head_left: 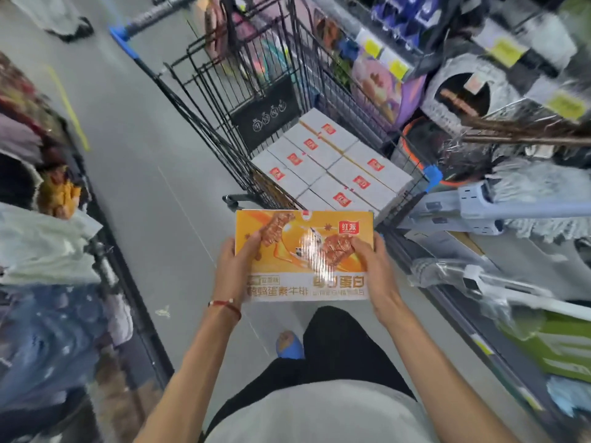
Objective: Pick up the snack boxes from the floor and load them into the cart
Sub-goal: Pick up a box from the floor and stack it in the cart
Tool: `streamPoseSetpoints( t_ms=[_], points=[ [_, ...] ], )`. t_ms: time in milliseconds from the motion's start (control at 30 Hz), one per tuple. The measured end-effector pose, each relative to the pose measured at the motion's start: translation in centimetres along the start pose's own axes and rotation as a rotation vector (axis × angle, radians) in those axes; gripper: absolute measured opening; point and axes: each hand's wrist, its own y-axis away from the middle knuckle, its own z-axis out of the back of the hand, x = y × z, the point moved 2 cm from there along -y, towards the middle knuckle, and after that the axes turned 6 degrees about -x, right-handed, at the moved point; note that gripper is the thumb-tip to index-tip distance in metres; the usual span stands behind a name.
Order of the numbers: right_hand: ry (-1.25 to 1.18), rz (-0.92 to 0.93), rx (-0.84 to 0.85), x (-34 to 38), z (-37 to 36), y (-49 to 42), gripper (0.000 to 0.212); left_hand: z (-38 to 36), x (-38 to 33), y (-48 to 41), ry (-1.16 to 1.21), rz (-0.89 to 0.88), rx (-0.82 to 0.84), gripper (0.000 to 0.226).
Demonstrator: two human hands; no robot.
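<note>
Ahead, cart (213, 140) of white boxes (323, 164); left hand (232, 265), right hand (374, 266), each grip around orange snack box (300, 231); mops (537, 179) rightward

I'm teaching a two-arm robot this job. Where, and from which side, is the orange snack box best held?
By its two short ends, coming in from either side, as the left hand and right hand do, with thumbs on the printed face. The orange snack box is wide and flat, so a one-sided grip might let it tip.
</note>
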Motion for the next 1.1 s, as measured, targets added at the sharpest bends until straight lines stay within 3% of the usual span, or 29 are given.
streamPoseSetpoints(
  t_ms=[400,500,633,733,867,1000,1100],
  points=[
    [-0.179,-0.014,-0.094,8.0,-6.6,-15.2,0.034,-6.0,-11.6,-16.5,-0.143,-0.098,0.029,0.047],
    [-0.196,-0.053,-0.111,9.9,-7.4,-18.5,0.023,-7.6,-13.7,-20.1,-0.173,-0.123,0.059,0.053],
    [-0.193,-0.079,-0.136,12.3,-8.3,-21.8,0.025,-9.9,-15.6,-24.6,-0.169,-0.094,0.136,0.054],
    [-0.215,-0.134,-0.186,13.1,-9.0,-24.0,0.013,-11.6,-16.7,-28.4,-0.195,-0.052,0.189,0.068],
    [-0.206,-0.166,-0.265,14.1,-10.3,-27.1,0.035,-14.4,-18.2,-33.4,-0.226,0.014,0.271,0.053],
    [-0.143,-0.245,-0.347,14.5,-11.5,-30.1,0.073,-16.9,-19.2,-38.4,-0.343,0.037,0.331,0.075],
    [-0.094,-0.255,-0.389,14.3,-12.2,-32.2,0.083,-18.4,-19.7,-41.8,-0.413,0.052,0.416,0.063]
  ],
)
